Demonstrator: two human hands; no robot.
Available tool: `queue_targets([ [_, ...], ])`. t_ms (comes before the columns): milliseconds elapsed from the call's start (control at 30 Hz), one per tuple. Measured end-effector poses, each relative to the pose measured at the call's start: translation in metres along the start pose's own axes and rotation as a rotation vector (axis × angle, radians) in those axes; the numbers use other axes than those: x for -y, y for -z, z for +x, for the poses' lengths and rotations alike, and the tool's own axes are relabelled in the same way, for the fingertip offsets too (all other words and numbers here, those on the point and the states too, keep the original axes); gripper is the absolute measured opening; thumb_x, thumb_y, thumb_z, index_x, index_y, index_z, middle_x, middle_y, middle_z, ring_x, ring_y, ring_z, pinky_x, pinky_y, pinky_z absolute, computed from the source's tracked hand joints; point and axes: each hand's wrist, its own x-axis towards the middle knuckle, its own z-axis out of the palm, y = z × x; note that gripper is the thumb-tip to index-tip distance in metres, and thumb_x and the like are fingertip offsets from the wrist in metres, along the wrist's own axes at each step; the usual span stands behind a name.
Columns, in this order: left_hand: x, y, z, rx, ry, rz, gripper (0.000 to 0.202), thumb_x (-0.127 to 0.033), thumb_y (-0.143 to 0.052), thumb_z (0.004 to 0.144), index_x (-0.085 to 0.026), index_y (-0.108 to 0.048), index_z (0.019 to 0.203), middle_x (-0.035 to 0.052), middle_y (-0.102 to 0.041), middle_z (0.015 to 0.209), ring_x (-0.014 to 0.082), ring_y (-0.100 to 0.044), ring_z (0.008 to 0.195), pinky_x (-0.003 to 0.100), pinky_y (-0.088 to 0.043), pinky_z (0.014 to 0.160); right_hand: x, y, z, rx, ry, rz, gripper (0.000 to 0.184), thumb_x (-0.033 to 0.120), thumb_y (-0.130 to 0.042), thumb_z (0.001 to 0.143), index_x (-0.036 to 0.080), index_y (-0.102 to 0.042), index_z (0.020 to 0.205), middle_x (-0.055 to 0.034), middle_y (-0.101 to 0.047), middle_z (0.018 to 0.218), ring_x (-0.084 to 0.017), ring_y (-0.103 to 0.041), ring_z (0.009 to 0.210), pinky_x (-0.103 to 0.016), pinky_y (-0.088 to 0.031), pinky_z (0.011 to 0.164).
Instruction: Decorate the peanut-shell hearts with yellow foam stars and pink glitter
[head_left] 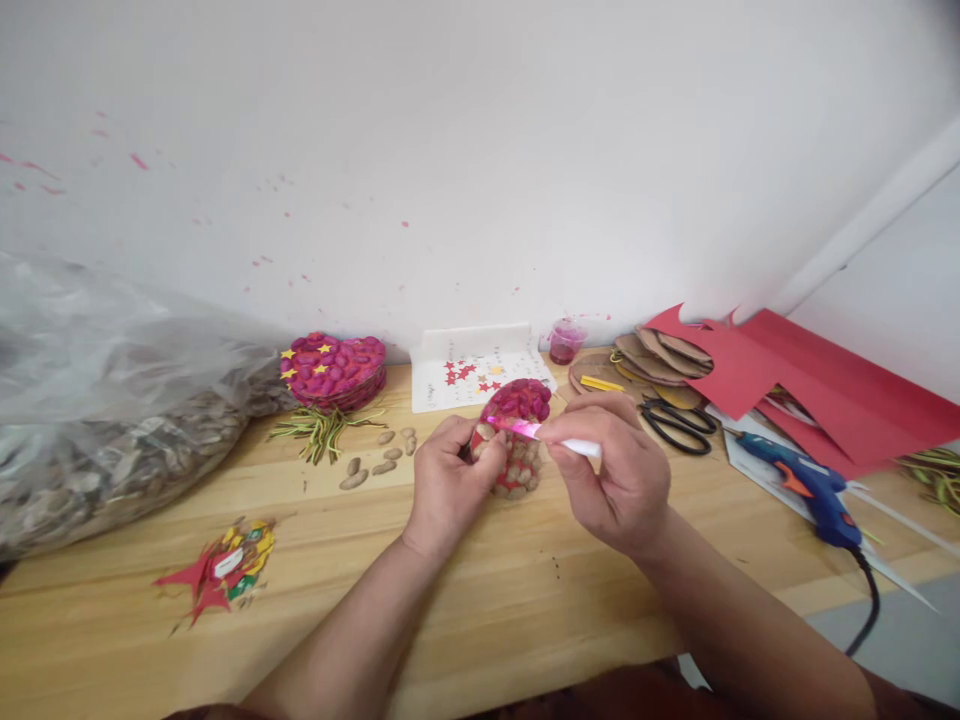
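Observation:
My left hand (454,480) grips the left edge of a round disc covered in peanuts (517,475), raised just over the table. The disc's far part is painted magenta, while its near part still shows tan shells on a red base. Between the thumb and fingers of my right hand (619,470) is a white-handled paintbrush (577,446). Its pink-stained front end touches or nearly touches the peanuts close to my left fingers. Several loose peanuts (386,466) lie on the table left of my left hand.
A stack of magenta peanut discs (337,375) with yellow stars stands at the back left, beside a big bag of peanuts (150,430). A cup of magenta paint (565,343), black scissors (679,428), red paper (847,390) and a blue glue gun (806,485) occupy the right.

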Motion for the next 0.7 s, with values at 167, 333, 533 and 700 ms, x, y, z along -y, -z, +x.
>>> queue_targets([
  [167,0.0007,-0.0004,-0.0001,0.043,0.087,-0.103,0.032,-0.036,-0.066,0.082,-0.021,-0.051,0.058,-0.0025,-0.047,0.062,0.0131,-0.043,0.059,0.025,-0.038,0.054,-0.0013,-0.0005,-0.0007,-0.03,0.002,0.017,0.02,0.012,-0.063,0.091,0.024,-0.066,0.106,-0.0022,-0.075,0.089,-0.023,-0.062,0.09,-0.041,-0.05,0.084],
  [333,0.0004,-0.0009,-0.0006,0.08,0.183,-0.227,0.031,-0.039,-0.069,0.081,-0.02,-0.054,0.061,-0.003,-0.048,0.062,0.012,-0.042,0.058,0.025,-0.037,0.054,-0.0029,-0.0019,0.0003,-0.011,-0.009,0.019,0.019,0.011,-0.063,0.091,0.022,-0.067,0.105,-0.0026,-0.076,0.09,-0.022,-0.061,0.092,-0.041,-0.049,0.087],
  [533,-0.0009,-0.0004,-0.0002,0.109,0.265,-0.334,0.032,-0.041,-0.073,0.079,-0.018,-0.057,0.063,-0.0034,-0.048,0.061,0.011,-0.039,0.059,0.024,-0.037,0.056,-0.0025,-0.0016,0.0018,-0.017,-0.019,0.053,0.019,0.01,-0.063,0.091,0.022,-0.067,0.105,-0.0027,-0.075,0.091,-0.022,-0.061,0.092,-0.039,-0.05,0.086],
  [700,0.0004,-0.0007,-0.001,0.119,0.295,-0.387,0.032,-0.043,-0.074,0.079,-0.017,-0.061,0.066,-0.002,-0.054,0.063,0.0111,-0.042,0.06,0.024,-0.039,0.057,-0.0033,-0.0015,0.0007,-0.027,-0.042,0.033,0.019,0.01,-0.063,0.092,0.022,-0.067,0.106,-0.0025,-0.075,0.092,-0.021,-0.061,0.092,-0.038,-0.049,0.087],
])
